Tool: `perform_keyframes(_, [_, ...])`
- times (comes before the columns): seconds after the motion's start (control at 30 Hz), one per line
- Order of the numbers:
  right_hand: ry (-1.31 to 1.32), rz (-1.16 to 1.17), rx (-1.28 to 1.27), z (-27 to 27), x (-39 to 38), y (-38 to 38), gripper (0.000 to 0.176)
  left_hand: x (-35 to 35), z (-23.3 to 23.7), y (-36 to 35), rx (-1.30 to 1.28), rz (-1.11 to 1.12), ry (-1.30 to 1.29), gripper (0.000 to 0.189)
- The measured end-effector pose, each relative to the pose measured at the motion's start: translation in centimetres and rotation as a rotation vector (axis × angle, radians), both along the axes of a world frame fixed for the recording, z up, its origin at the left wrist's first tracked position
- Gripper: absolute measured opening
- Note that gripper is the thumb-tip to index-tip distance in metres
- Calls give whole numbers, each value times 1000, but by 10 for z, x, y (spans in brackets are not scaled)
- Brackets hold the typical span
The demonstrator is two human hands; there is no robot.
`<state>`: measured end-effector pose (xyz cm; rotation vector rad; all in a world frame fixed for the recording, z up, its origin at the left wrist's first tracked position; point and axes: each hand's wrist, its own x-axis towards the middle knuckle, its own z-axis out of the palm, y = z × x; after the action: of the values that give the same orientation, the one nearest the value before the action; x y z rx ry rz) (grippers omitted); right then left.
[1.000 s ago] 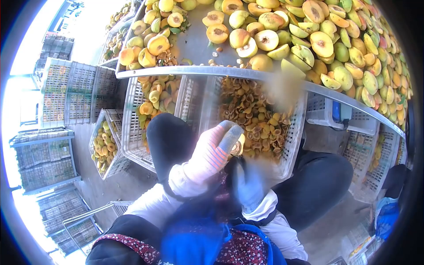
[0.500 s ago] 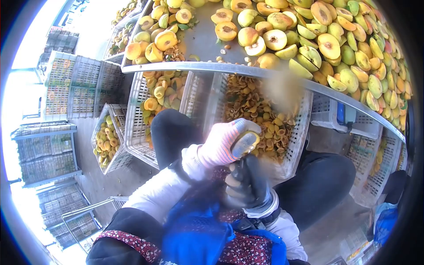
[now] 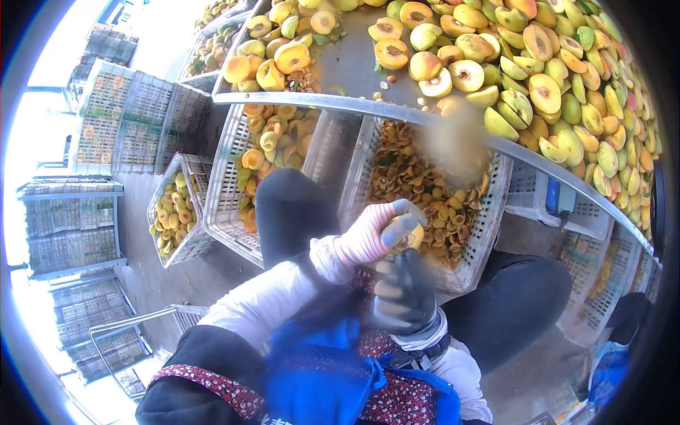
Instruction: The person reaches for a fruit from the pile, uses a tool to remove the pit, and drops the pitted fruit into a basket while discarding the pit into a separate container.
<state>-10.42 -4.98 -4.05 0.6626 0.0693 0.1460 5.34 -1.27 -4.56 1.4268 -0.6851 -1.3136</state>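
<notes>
My left hand (image 3: 379, 230), in a white glove with pink stripes, has its fingers wrapped round a yellow peach half (image 3: 409, 239). Just below it my right hand (image 3: 405, 294), in a dark grey glove, is closed in a fist with its thumb side against the fruit. Whatever the right fist grips is hidden by the fingers and blur. Both hands are over my lap, in front of a white crate (image 3: 489, 225) of peach pits and scraps (image 3: 432, 205).
A metal table (image 3: 347, 60) heaped with halved peaches (image 3: 545, 92) spans the top. A crate (image 3: 216, 205) of peach pieces stands by my knee, a smaller crate (image 3: 185, 212) further left. Stacked crates (image 3: 131, 120) line the left. Another person's blue clothing (image 3: 609, 372) shows at lower right.
The view has shifted a little. Both hands have moved slightly right in the picture, still together, and the peach half has turned in the left hand.
</notes>
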Motion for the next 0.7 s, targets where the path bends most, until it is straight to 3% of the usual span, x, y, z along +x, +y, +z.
perform_keyframes(0.03, [-42, -33, 57, 1, 1, 0, 47, -3, 8, -1, 52, 48, 232, 34])
perform_keyframes(0.13, [-168, -41, -23, -7, 2, 0, 47, -22, 9, -2, -24, 215, 338, 36])
perform_keyframes(0.17, [-100, -33, -17, -6, 0, -1, 47, -24, 8, -2, -35, 258, 378, 37])
perform_keyframes(0.3, [11, -17, -25, 0, -1, 1, 48, -30, 14, 0, -27, 383, 357, 39])
perform_keyframes(0.43, [-209, -53, -248, -2, 1, 0, 48, -24, 17, 4, 61, 633, 434, 39])
perform_keyframes(0.5, [-58, -30, -288, 1, -1, -3, 48, -16, 7, 13, 69, 719, 173, 39])
perform_keyframes(0.53, [20, -26, -306, 2, -2, -4, 48, -10, 21, 20, 12, 653, -21, 40])
perform_keyframes(0.63, [333, 63, -386, -3, 0, -6, 48, 28, 52, 45, -119, 844, -172, 30])
perform_keyframes(0.7, [390, 69, -554, 0, 4, -10, 47, 83, 62, 60, -89, 869, -572, 29])
